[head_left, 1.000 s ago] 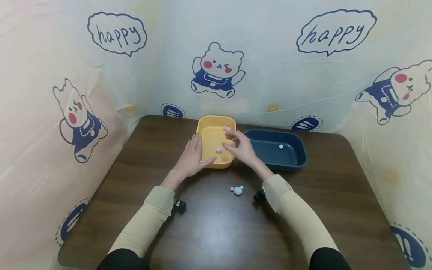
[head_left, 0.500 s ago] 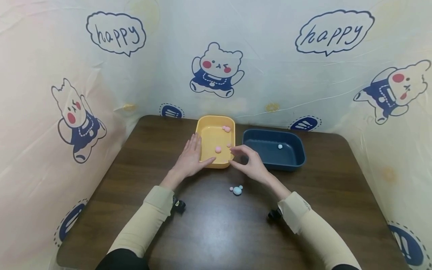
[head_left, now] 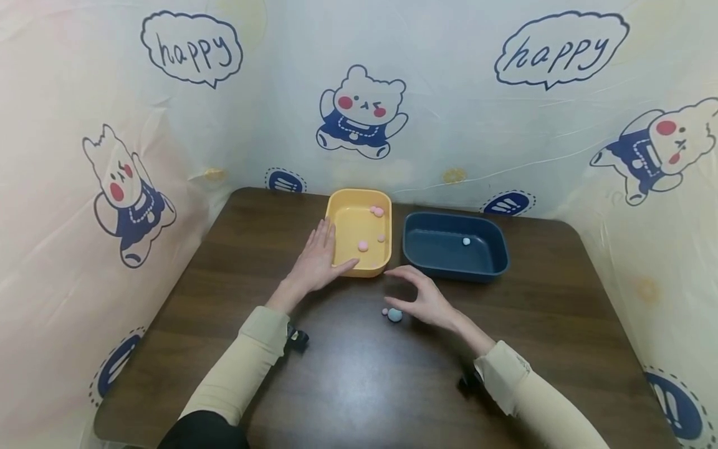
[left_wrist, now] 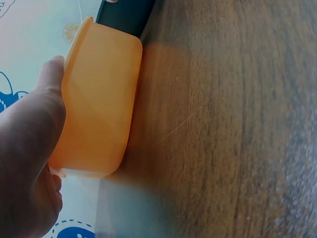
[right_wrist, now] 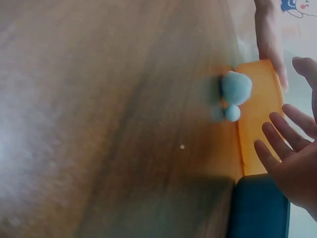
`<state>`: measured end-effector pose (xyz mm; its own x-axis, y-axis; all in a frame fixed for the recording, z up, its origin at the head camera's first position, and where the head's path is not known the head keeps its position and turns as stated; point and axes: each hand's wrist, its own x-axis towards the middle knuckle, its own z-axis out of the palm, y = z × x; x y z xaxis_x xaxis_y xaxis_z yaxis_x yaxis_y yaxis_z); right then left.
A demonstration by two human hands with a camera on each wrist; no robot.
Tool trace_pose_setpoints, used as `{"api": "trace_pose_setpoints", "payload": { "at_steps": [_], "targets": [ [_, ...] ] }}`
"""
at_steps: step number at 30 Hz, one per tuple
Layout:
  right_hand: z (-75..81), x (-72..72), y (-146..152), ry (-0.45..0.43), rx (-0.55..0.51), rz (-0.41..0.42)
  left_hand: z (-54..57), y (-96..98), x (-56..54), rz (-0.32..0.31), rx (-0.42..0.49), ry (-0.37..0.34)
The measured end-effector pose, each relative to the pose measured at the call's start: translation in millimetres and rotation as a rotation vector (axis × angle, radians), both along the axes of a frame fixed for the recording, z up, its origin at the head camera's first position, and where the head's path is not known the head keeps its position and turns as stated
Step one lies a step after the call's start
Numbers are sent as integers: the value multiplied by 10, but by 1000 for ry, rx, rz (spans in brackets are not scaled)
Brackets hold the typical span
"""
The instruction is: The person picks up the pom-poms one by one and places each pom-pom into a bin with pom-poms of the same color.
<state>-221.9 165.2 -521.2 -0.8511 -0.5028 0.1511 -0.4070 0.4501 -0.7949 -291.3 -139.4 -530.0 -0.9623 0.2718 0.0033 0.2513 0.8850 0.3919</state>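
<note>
**My right hand [head_left: 423, 302] shifts from yellow tray [head_left: 349, 227] to blue ball [head_left: 395, 315]**

Loosely curved and empty, it has left the tray's right rim; that ball, just below the head view's centre, is now nearest. My left hand [head_left: 315, 265] lies straight-fingered along the tray's left side.
</note>
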Motion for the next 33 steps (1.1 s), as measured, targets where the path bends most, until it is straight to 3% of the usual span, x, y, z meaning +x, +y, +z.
{"api": "trace_pose_setpoints", "payload": {
  "at_steps": [8,16,29,33],
  "targets": [
    [-103,87,-30,-33,25,43,42,-3,12,-16,14,7],
    [-191,139,-47,-60,127,74,25,-1,5,-5,2,-12],
    [-299,117,-91,80,177,96,37,-2,18,5,13,-20],
    [-488,49,-56,154,159,126,29,1,16,4,17,-21]
  ]
}}
